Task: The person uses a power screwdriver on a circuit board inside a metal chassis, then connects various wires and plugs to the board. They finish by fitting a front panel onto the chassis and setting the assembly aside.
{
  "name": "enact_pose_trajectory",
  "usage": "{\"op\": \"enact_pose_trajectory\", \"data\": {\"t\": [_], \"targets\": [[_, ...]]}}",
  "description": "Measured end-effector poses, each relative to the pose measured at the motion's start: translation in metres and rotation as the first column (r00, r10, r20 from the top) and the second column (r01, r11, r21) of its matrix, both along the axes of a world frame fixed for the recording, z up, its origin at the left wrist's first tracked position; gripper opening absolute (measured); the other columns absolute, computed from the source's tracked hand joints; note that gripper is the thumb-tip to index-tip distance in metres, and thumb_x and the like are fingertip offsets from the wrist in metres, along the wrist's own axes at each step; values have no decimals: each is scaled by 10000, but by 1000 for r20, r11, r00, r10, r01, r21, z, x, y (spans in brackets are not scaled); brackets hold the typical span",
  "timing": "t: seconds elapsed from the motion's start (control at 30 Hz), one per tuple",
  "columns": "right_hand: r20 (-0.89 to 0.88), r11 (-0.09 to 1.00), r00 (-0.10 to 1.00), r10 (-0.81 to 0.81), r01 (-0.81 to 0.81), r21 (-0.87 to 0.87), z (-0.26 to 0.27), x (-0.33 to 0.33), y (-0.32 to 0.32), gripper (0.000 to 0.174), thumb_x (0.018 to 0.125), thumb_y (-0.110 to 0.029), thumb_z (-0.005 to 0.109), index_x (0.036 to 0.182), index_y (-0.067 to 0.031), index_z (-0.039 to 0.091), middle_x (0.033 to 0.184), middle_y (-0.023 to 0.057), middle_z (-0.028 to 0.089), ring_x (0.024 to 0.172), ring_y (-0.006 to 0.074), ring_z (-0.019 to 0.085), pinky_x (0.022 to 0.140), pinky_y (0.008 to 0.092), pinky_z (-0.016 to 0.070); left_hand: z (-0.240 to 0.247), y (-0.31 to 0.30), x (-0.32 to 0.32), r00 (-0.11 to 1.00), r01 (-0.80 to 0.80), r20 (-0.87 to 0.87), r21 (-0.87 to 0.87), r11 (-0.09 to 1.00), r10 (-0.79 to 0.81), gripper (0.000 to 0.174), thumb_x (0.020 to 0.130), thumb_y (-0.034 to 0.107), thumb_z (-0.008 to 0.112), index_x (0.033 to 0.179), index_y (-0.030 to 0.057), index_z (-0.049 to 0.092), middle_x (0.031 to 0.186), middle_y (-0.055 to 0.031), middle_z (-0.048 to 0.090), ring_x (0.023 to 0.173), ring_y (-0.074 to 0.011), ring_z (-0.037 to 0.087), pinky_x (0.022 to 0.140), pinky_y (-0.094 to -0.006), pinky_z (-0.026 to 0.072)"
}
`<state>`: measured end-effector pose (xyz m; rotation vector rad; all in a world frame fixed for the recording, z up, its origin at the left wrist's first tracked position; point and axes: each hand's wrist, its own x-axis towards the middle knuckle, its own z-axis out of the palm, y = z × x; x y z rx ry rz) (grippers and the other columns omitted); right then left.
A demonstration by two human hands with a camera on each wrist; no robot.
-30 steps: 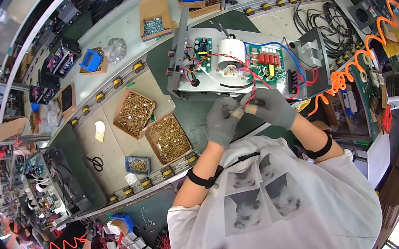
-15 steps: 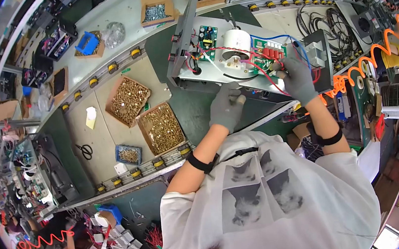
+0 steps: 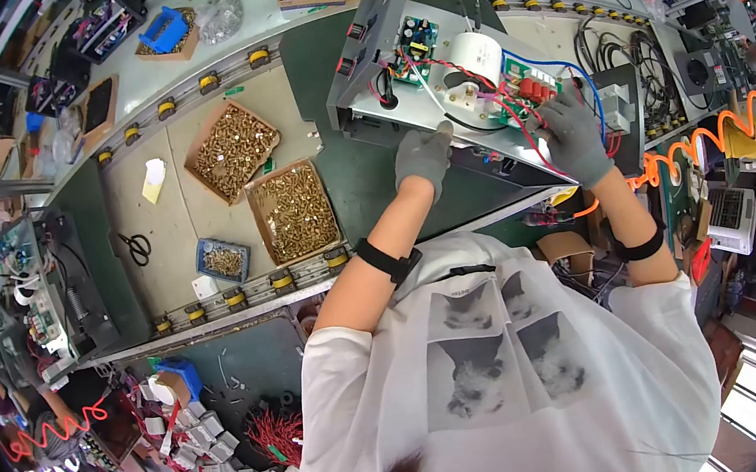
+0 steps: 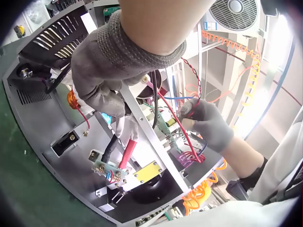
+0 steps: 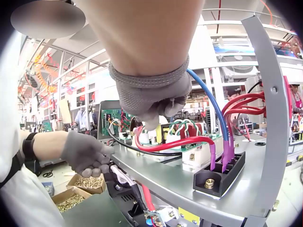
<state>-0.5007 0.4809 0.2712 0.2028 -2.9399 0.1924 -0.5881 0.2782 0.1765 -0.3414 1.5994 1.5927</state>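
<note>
My gloved left hand (image 3: 425,157) grips the front edge of a metal chassis plate (image 3: 415,118); in the right wrist view its thumb lies at the edge, fingers below. Over a green circuit board (image 3: 509,76) with red components, my gloved right hand (image 3: 576,138) pinches a twisted red-and-black wire (image 4: 197,78), its end hidden by the fingers. A white cylinder (image 3: 474,56) stands on the plate between the hands. Near the right hand, thick red (image 5: 184,141) and blue cables (image 5: 208,90) run to a black terminal block (image 5: 218,175).
Two cardboard boxes of brass-coloured hardware (image 3: 231,155) (image 3: 295,216) and a small blue tray (image 3: 222,260) lie left of the chassis. Scissors (image 3: 135,249) rest farther left. An orange coiled hose (image 3: 679,147) hangs at the right, near black cables (image 3: 626,64).
Both hands were together at the twisted wire in front of the chassis. The right hand moved right, over the circuit board; the left let go and took hold of the plate's edge.
</note>
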Motion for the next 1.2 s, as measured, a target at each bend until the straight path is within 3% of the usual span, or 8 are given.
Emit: {"op": "enact_pose_trajectory", "data": {"t": [0.17,0.23,0.3,0.33,0.4,0.67,1.07,1.2], "targets": [[-25,992,996,82,-79,101,14,-6,-2,170,672,-100,661,828,-72,601,829,51,565,840,264,535,699,395,431,-20,2,0,996,23,-91,-28,999,-25,313,841,309,650,832,37,496,679,-36,562,513,-92,485,433,-238,375],[84,995,996,-27,18,98,16,-8,2,168,656,-97,662,818,-83,620,867,45,546,871,258,532,723,394,423,-23,3,0,994,28,-106,-38,999,-31,315,839,305,654,823,34,494,676,-38,563,516,-96,488,439,-238,380],[112,982,993,34,-55,182,16,-10,4,161,655,-93,664,811,-84,627,888,46,543,870,266,532,725,394,424,-28,4,-1,992,28,-122,-114,993,-42,385,782,382,671,815,7,591,742,-106,644,689,-203,608,702,-328,473],[141,957,986,92,-126,261,17,-10,5,153,655,-90,666,804,-85,633,908,48,540,870,273,532,726,394,426,-32,6,-2,992,28,-117,-112,993,-41,385,782,382,671,815,7,591,742,-106,644,689,-203,608,702,-328,473],[153,953,983,103,-141,267,21,-14,3,150,655,-91,668,801,-83,632,906,55,540,866,276,532,728,394,426,-37,7,-3,986,23,-163,-35,999,-28,325,830,295,672,790,21,501,668,-50,578,530,-112,508,485,-249,422],[156,992,981,119,-124,19,11,-15,15,134,670,-112,674,788,-79,619,906,75,540,835,293,526,697,391,415,-37,6,-2,971,11,-238,-110,994,-38,335,809,289,696,775,2,528,661,-56,588,550,-114,525,514,-257,442],[149,982,989,5,-32,184,-4,-9,5,80,685,-131,649,704,-71,599,798,40,564,789,254,561,668,378,438,-32,5,-2,945,21,-318,-186,982,-81,349,805,316,690,791,-13,575,661,-50,605,550,-122,535,527,-275,440],[97,962,995,-13,-14,271,-11,-5,3,21,676,-79,597,684,-98,602,795,34,573,806,237,572,733,366,434,-37,5,-1,937,-2,-344,-162,987,-55,354,800,329,693,783,-9,589,658,-54,605,542,-127,532,528,-274,440]]}}
